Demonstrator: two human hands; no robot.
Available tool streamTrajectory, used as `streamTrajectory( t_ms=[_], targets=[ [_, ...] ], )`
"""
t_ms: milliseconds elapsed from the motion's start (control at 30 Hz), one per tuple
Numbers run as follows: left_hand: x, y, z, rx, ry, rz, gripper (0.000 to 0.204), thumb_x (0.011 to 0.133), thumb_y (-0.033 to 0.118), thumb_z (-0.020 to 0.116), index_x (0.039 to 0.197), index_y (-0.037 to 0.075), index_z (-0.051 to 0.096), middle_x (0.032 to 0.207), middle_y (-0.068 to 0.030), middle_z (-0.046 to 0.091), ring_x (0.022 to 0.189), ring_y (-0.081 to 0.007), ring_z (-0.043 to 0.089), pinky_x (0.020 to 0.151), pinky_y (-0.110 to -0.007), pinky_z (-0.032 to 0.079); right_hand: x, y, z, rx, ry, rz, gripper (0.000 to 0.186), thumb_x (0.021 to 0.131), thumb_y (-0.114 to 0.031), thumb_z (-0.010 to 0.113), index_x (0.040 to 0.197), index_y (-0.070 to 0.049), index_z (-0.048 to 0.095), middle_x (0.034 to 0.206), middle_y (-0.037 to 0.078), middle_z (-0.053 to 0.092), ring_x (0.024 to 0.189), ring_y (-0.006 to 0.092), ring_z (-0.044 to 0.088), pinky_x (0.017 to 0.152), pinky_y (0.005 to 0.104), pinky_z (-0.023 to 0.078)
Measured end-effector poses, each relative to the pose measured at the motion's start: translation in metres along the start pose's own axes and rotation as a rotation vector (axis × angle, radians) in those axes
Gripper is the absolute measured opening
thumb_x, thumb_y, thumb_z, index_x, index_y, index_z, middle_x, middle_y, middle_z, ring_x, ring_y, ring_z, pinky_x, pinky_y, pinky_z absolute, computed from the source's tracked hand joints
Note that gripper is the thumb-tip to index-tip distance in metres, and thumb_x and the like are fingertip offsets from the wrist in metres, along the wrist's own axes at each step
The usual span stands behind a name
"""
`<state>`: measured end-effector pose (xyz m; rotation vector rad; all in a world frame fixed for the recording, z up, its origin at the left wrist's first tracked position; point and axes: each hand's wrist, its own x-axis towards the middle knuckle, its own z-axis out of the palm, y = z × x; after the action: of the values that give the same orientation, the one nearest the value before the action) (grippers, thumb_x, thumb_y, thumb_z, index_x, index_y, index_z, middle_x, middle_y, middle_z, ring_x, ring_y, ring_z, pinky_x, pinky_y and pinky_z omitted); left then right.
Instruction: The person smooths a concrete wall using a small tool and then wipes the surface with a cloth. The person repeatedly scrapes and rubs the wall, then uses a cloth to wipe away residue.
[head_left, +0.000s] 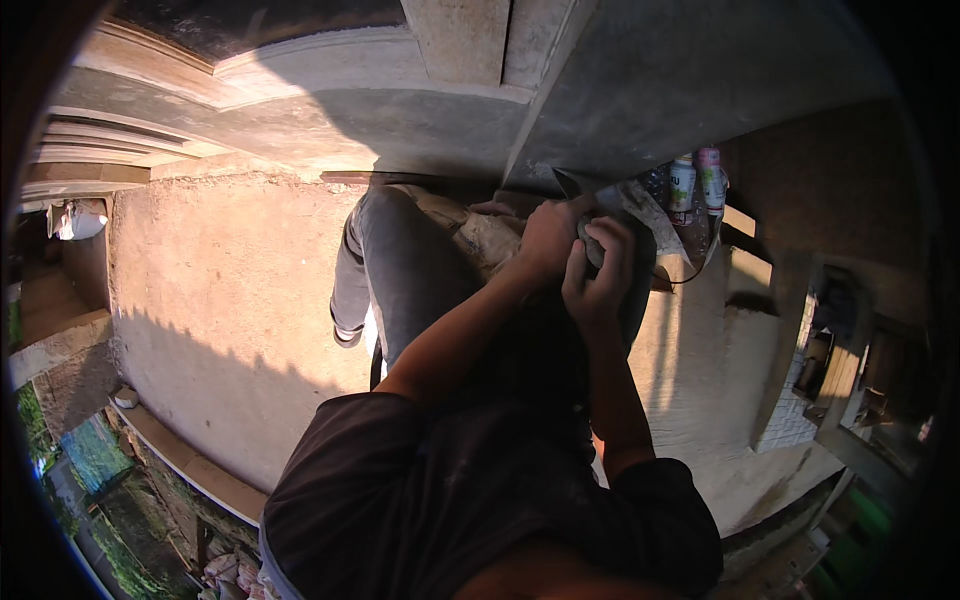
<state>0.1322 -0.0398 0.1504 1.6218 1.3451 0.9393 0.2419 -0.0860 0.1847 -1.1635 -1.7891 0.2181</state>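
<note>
My left hand (551,238) is closed, held between my bent knees close to my right hand. What its fingers hold, if anything, is hidden. My right hand (603,268) curls around a dark grey, rounded, stone-like lump (592,246), which sits right beside the left hand. Just beyond both hands, a dark pointed, blade-like shape (566,184) sticks up; I cannot tell whether the left hand grips it. A pale, crumpled sack-like cloth (488,240) lies between my knees, left of the left hand.
Two drink cans (681,189) stand right of my right knee, next to clear plastic and a crumpled pale sheet (648,208). A thin dark cord (690,278) curves below them. A grey wall (640,90) rises close ahead. Sunlit concrete floor (230,260) spreads left, bounded by a low ledge (185,455).
</note>
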Motion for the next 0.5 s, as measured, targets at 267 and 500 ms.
streamTrajectory(
  t_ms=[267,500],
  targets=[
    [0.005,0.002,-0.008,-0.043,0.041,0.006,0.030,0.080,0.016,0.070,0.109,0.007,0.072,0.087,-0.0204,0.074,0.086,-0.0424,0.072,0.073,-0.046,0.056,0.005,0.000,0.006,0.009,0.011,-0.032,0.022,0.089,-0.004,0.066,0.110,0.002,0.060,0.112,0.020,0.062,0.103,0.0396,0.064,0.089,0.0466,0.054],
    [0.009,-0.007,-0.007,-0.059,0.064,0.100,0.020,0.079,0.021,0.071,0.094,0.007,0.070,0.082,-0.0190,0.073,0.084,-0.0431,0.071,0.072,-0.049,0.057,0.012,-0.001,0.012,0.018,0.094,-0.157,0.020,0.088,-0.005,0.067,0.106,0.002,0.061,0.110,0.020,0.062,0.102,0.0401,0.064,0.090,0.0480,0.054]
  ],
)
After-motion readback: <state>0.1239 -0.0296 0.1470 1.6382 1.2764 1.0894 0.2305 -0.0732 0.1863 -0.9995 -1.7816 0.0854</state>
